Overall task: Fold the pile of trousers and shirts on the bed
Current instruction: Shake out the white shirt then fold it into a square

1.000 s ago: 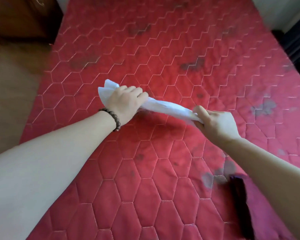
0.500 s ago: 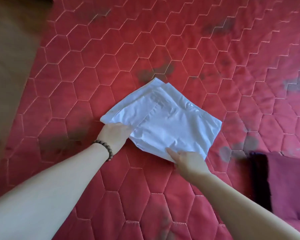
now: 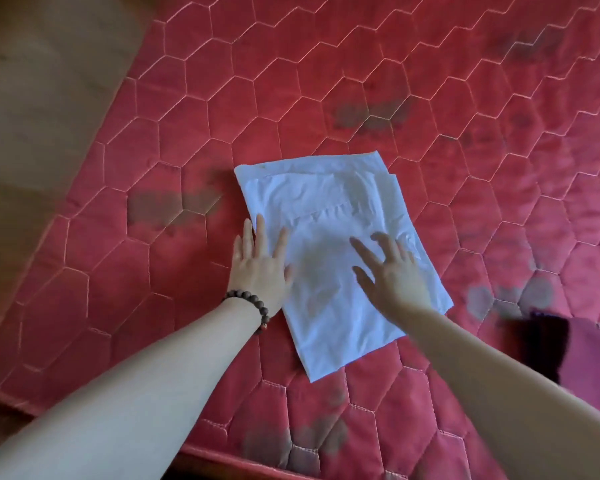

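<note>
A white garment [image 3: 333, 216], folded into a flat rectangle, lies on the red quilted bed [image 3: 326, 81] in the middle of the view. My left hand [image 3: 258, 268], with a bead bracelet at the wrist, lies flat with straight fingers on the garment's left edge. My right hand [image 3: 390, 271] hovers or rests over the garment's right half with its fingers spread. Neither hand grips anything.
A dark maroon garment [image 3: 589, 351] lies on the bed at the right edge of the view. The brown floor [image 3: 42, 98] runs along the bed's left side. The bed's near edge [image 3: 243, 462] crosses the bottom of the view.
Both hands have let go of the white garment's near corners. It now lies as a narrower folded rectangle, and both hands are flat over it.
</note>
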The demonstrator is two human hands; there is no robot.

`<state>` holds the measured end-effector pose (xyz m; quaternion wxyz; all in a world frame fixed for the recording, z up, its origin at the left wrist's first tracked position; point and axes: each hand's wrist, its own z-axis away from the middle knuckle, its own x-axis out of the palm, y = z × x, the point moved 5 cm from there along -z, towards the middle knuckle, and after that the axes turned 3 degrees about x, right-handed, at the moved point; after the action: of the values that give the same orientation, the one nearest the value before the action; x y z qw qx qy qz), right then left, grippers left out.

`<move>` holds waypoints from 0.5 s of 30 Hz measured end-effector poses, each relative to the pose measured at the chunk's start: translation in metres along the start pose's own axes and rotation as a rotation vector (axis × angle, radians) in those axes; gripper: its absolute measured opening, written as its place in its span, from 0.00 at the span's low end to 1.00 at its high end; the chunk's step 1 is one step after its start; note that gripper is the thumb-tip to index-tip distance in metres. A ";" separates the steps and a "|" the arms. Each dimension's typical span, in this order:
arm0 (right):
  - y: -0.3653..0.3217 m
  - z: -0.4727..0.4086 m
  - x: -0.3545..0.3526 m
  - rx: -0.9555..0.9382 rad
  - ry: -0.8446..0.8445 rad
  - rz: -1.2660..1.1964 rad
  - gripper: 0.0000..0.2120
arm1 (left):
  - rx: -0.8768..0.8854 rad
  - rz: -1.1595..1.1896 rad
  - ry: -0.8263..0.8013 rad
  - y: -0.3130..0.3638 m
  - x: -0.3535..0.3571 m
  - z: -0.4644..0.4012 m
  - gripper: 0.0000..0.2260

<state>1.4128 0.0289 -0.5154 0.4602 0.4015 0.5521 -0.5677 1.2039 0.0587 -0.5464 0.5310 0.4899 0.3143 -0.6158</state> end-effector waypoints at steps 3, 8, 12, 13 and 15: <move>0.056 -0.025 0.002 0.229 -0.124 0.128 0.28 | -0.101 0.051 -0.030 0.016 0.023 0.006 0.33; 0.078 -0.036 0.022 0.327 -0.312 0.066 0.29 | -0.159 0.034 -0.032 0.022 0.037 0.002 0.37; 0.074 -0.021 0.029 0.371 -0.319 -0.003 0.31 | -0.095 -0.012 -0.050 0.011 0.034 -0.006 0.35; 0.070 -0.015 0.031 0.382 -0.329 -0.011 0.32 | -0.081 -0.018 -0.044 0.008 0.031 -0.008 0.34; 0.061 0.001 0.037 0.400 -0.363 -0.039 0.33 | -0.075 -0.043 -0.016 0.004 0.024 -0.012 0.32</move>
<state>1.4627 0.0268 -0.5670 0.4522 0.3656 0.3448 -0.7369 1.2124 0.0605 -0.5724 0.5382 0.4580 0.3434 -0.6186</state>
